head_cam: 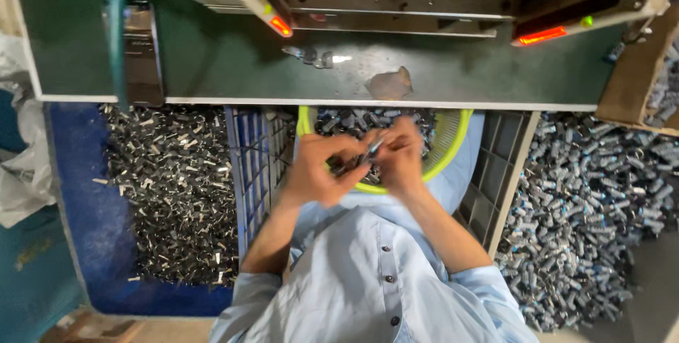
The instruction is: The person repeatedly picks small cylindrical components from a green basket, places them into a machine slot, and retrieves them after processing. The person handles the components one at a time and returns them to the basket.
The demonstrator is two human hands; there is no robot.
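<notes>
Both hands are meeting over the yellow-green basket [453, 141]: left hand [318, 170] and right hand [402, 159] are curling, pinching a small metal part [369, 152] between fingertips.

Over the yellow-green basket [453, 141] of small dark metal parts, the left hand [318, 173] and right hand [403, 155] meet, fingers pinching a small metal piece [371, 150] between them. Left of the basket lies a blue bin [92, 201] heaped with shiny metal clips; right of it, a pile of grey cylindrical parts [594, 208]. Beyond the basket runs a green machine table [233, 67].
</notes>
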